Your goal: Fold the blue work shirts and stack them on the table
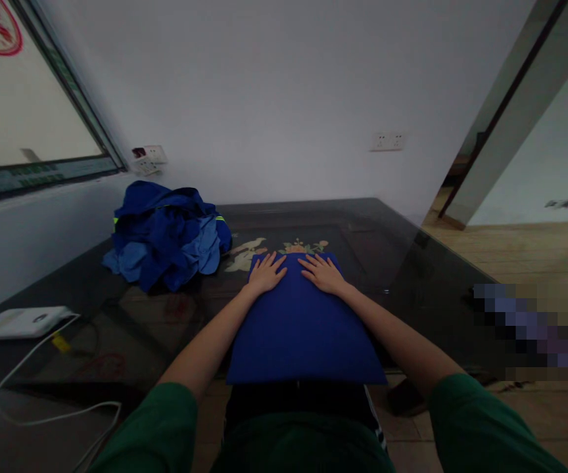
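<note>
A flat blue sheet [304, 335], smooth and plain, lies on the dark glossy table [377, 230] and reaches past its front edge toward my body. I cannot tell whether it is a folder, board or mat. On its far left corner rests my left hand [267, 272], palm down with the fingers spread. My right hand [324, 273] lies flat near the far right corner in the same way. Neither hand grips anything. Just beyond the sheet, a floral and bird pattern [296, 247] shows on the table top.
Crumpled blue clothes [168, 233] are heaped at the back left of the table. A white flat device [20, 323] with a white cable [32, 351] lies at the left. Wall sockets [387, 141] sit behind. A pixelated patch [530, 325] covers something at the right edge.
</note>
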Available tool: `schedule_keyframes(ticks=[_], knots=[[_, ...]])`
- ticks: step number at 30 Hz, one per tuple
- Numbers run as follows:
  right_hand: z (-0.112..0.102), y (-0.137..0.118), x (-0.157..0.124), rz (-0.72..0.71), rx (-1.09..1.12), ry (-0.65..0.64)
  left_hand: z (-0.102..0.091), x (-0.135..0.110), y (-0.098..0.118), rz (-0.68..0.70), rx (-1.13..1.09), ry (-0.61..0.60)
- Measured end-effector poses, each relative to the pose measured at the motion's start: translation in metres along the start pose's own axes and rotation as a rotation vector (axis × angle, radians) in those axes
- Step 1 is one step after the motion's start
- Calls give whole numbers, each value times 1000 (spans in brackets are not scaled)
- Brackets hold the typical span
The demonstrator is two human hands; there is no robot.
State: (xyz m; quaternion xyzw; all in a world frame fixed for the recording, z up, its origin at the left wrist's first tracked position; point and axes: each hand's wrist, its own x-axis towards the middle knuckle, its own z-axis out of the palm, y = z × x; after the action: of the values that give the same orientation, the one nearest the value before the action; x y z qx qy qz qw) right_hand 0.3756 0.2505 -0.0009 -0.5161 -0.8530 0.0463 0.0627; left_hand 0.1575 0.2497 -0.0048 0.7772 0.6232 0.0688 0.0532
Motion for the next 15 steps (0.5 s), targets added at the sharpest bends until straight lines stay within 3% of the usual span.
schedule_keyframes(ticks=[9, 15], knots=[[0, 16, 1, 224, 13, 29, -2, 6, 1, -118, 12, 10], [1, 22, 3, 238, 21, 51, -3, 10, 1, -118, 31, 2]])
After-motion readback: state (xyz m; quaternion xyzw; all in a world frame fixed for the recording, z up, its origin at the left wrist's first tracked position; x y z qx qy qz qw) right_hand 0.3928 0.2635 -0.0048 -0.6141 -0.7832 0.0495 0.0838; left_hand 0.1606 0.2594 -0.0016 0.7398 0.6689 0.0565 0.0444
